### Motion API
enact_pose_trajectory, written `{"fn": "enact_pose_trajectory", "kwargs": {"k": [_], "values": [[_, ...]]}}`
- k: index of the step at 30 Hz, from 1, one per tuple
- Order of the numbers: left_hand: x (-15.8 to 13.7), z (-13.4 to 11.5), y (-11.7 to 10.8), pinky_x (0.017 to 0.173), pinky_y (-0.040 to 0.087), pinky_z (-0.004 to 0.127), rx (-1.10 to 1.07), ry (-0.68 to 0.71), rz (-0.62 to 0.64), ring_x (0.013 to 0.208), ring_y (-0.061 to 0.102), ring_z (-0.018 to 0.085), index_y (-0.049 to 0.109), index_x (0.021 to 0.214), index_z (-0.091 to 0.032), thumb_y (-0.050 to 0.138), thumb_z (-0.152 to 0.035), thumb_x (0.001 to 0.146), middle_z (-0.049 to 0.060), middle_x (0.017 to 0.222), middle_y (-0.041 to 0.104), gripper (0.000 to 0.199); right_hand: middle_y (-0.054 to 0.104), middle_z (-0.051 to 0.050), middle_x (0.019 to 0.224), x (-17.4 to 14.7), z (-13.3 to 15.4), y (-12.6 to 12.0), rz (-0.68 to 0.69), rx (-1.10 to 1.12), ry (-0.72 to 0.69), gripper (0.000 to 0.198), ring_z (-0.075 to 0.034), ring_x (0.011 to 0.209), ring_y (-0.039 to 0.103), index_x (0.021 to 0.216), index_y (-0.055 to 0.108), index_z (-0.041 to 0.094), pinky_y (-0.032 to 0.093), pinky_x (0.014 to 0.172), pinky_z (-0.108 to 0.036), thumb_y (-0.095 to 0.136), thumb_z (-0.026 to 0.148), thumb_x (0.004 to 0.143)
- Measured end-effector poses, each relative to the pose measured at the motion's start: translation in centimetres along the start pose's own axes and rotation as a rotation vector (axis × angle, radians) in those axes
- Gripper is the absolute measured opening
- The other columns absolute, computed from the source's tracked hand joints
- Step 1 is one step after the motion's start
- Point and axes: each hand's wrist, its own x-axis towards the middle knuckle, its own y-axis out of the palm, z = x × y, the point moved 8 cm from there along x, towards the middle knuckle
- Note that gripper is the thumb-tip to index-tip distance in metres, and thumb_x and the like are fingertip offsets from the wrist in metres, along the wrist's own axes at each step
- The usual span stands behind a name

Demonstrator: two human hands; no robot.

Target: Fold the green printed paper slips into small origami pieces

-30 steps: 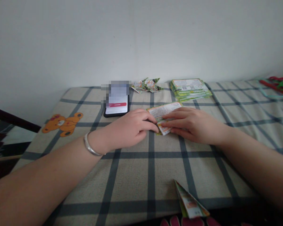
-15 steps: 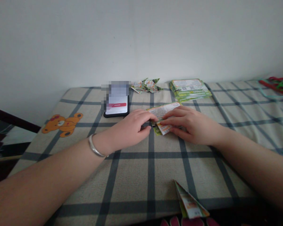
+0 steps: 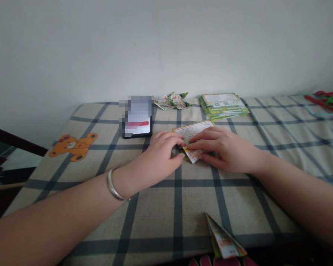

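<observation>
A printed leaflet (image 3: 185, 131), white and green with an orange border, lies on the tablecloth between my hands, its near end folded over into a slanted flap. At its left edge, the bent fingers and thumb of my left hand (image 3: 166, 151) grip the near corner; a silver bangle circles that wrist. My right hand (image 3: 220, 149) holds the leaflet down from the right, fingers over the print and thumb beside the flap. The fingers hide part of the fold. Close to the near table edge sits a folded paper triangle (image 3: 224, 240), apart from both hands.
A phone (image 3: 138, 120) with a lit, partly blurred screen lies behind my left hand. Folded paper pieces (image 3: 173, 100) and a stack of leaflets (image 3: 224, 103) are by the wall (image 3: 166, 44). Red and green items (image 3: 329, 101) lie far right on the checked tablecloth (image 3: 155, 218).
My left hand has shifted slightly right and nearer, its thumb now closer to the flap. The flap's tip sits a little nearer to me. My right hand has barely moved.
</observation>
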Motion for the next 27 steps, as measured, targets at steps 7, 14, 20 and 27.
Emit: {"fn": "enact_pose_trajectory", "kwargs": {"k": [7, 14, 20, 27], "values": [[0.8, 0.9, -0.4, 0.098, 0.048, 0.043, -0.161, -0.133, 0.002, 0.102, 0.061, 0.02, 0.066, 0.089, -0.018, 0.061, -0.021, 0.083, 0.004, 0.099, 0.069, 0.008, 0.066, -0.008, 0.126, -0.1, 0.1, -0.2, -0.093, 0.009, -0.019, 0.03, -0.022, 0.116, 0.06, 0.119, 0.066, 0.021, 0.048, 0.101, -0.04, 0.06, 0.028, 0.091], [0.7, 1.0, -0.3, 0.086, 0.053, 0.036, -0.303, -0.217, 0.042, 0.088, 0.065, 0.017, 0.065, 0.089, -0.018, 0.057, -0.019, 0.083, 0.002, 0.091, 0.07, 0.01, 0.066, -0.009, 0.125, 0.0, 0.3, -0.4, -0.161, 0.009, -0.027, 0.029, -0.021, 0.115, 0.061, 0.119, 0.065, 0.02, 0.049, 0.099, -0.036, 0.062, 0.028, 0.091], [0.7, 1.1, -0.3, 0.084, 0.053, 0.033, -0.342, -0.19, 0.018, 0.086, 0.064, 0.014, 0.062, 0.092, -0.019, 0.061, -0.023, 0.084, -0.001, 0.09, 0.068, 0.009, 0.068, -0.008, 0.122, 0.2, 0.3, -0.5, -0.175, 0.002, 0.014, 0.033, -0.021, 0.112, 0.062, 0.121, 0.062, 0.02, 0.05, 0.096, -0.037, 0.065, 0.029, 0.089], [0.9, 1.0, -0.9, 0.077, 0.054, 0.028, -0.367, -0.182, -0.014, 0.078, 0.065, 0.012, 0.062, 0.087, -0.018, 0.061, -0.016, 0.081, -0.002, 0.084, 0.069, 0.006, 0.07, -0.009, 0.115, 0.3, 0.4, -0.9, -0.234, -0.066, 0.066, 0.029, -0.025, 0.106, 0.063, 0.118, 0.059, 0.019, 0.05, 0.092, -0.04, 0.06, 0.024, 0.09]]}}
